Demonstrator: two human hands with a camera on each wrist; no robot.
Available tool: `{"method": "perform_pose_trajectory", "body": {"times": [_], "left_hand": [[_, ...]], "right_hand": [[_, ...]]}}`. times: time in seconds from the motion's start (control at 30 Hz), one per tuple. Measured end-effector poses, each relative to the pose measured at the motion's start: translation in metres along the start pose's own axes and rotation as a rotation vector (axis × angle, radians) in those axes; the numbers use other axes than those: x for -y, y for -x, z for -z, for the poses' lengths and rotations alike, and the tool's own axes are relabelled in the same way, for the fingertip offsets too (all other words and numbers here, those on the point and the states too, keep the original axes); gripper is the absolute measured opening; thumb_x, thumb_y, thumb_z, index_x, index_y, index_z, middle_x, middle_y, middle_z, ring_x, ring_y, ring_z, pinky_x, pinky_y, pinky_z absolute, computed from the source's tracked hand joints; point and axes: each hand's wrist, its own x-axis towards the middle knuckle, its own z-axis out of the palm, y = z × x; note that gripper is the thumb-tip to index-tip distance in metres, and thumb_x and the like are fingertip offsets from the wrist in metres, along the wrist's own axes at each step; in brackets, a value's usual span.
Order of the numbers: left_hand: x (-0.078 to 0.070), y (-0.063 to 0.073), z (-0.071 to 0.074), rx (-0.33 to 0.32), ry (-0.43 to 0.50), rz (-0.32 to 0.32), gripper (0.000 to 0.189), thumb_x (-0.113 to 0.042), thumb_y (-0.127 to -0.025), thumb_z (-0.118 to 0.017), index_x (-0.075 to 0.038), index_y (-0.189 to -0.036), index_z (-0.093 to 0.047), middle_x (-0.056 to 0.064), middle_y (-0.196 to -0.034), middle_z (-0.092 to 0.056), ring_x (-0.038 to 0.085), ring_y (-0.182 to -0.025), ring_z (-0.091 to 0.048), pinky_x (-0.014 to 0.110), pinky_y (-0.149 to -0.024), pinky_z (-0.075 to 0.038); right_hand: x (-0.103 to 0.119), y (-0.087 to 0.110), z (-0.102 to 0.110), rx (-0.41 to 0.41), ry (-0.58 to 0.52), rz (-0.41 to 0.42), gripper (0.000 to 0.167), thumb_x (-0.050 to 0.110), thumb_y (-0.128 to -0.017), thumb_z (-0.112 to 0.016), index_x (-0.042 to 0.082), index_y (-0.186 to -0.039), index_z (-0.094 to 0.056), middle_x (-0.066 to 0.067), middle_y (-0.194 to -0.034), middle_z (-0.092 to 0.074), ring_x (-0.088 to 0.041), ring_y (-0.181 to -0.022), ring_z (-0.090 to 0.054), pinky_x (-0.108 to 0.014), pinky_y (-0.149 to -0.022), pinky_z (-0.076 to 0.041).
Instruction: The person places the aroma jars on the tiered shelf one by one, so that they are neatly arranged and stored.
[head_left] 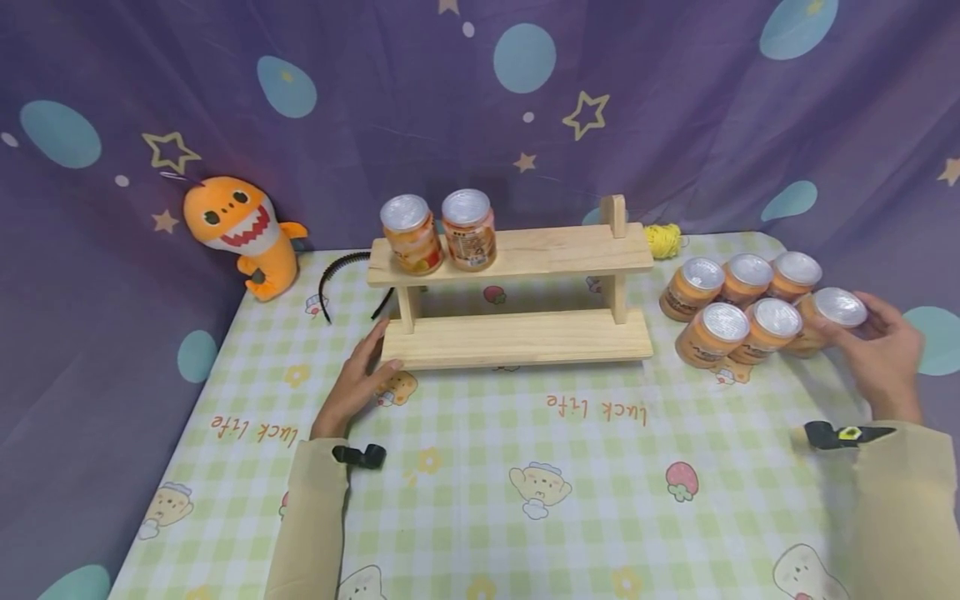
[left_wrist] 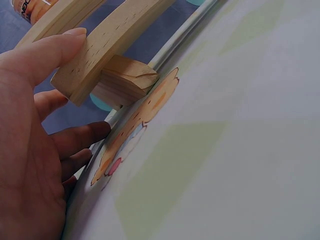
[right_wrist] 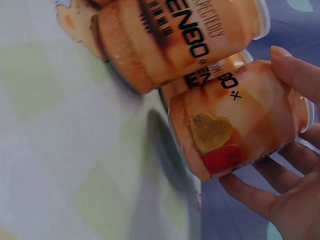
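While the left hand [head_left: 358, 382] touches the wooden shelf [head_left: 517, 337], the right hand [head_left: 891, 354] grips a silver-lidded can [right_wrist: 240, 120] right of it.
Best kept upright, lifted clear of neighbouring cans [head_left: 712, 333].

Orange cans [head_left: 470, 233]: numbering eight
Wooden shelf [head_left: 517, 337]: numbering one
Plush toy [head_left: 273, 258]: numbering one
Black hoop [head_left: 334, 266]: numbering one
Yellow bundle [head_left: 663, 242]: numbering one
Hands [head_left: 356, 387]: numbering two

Dim wrist views, brighter head view
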Motion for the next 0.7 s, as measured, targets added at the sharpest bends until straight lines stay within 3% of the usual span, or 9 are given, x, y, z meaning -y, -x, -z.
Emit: {"method": "perform_pose_trajectory", "body": {"times": [0.17,0.47,0.7], "left_hand": [[-0.001,0.000,0.000,0.002,-0.004,-0.006,0.079,-0.028,-0.098,-0.064,-0.029,-0.162,-0.018,0.014,-0.168,-0.019,0.042,-0.151,-0.029,0.065,-0.122,-0.017],[-0.002,-0.001,0.001,0.014,0.013,0.018,0.080,-0.025,-0.099,-0.064,-0.028,-0.162,-0.016,0.013,-0.168,-0.018,0.040,-0.154,-0.023,0.065,-0.123,-0.012],[-0.031,0.009,0.003,0.032,0.015,0.012,0.078,-0.019,-0.099,-0.063,-0.013,-0.162,-0.017,0.020,-0.167,-0.017,0.044,-0.153,-0.024,0.065,-0.123,-0.014]], "right_hand": [[0.011,0.002,0.005,-0.015,-0.004,0.003,0.057,-0.002,-0.076,-0.083,0.013,-0.129,-0.067,0.027,-0.099,-0.066,0.010,-0.092,-0.063,-0.001,-0.078,-0.045],[0.039,0.002,0.009,-0.065,0.059,0.010,0.056,0.006,-0.082,-0.080,0.017,-0.134,-0.064,0.029,-0.106,-0.061,0.008,-0.105,-0.059,-0.003,-0.085,-0.040],[0.064,0.003,0.012,-0.058,0.050,-0.045,0.059,0.007,-0.082,-0.080,0.023,-0.136,-0.061,0.028,-0.109,-0.062,0.007,-0.107,-0.057,-0.002,-0.080,-0.040]]}}
